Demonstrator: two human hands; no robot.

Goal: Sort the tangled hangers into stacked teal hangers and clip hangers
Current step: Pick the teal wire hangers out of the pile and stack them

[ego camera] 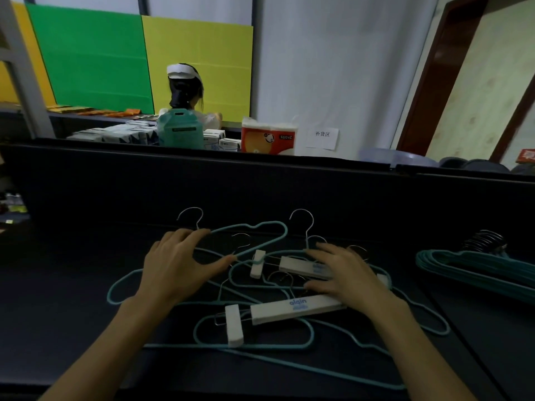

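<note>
A tangle of thin teal hangers (262, 347) and white clip hangers lies on the dark table in front of me. One white clip hanger (289, 309) lies nearest, a second (301, 266) farther back, partly under my right hand. My left hand (179, 263) rests over the left of the pile, fingers spread, fingertips touching the top teal hanger (254, 238). My right hand (344, 274) lies flat on the clip hangers, fingers apart. A neat stack of teal hangers (477, 270) sits at the right.
A dark partition wall (260, 186) stands right behind the pile. Beyond it a person sits with their back to me, next to boxes, a teal jug (179, 130) and a paper-roll pack (267, 137). A seam in the table (463, 328) runs on the right.
</note>
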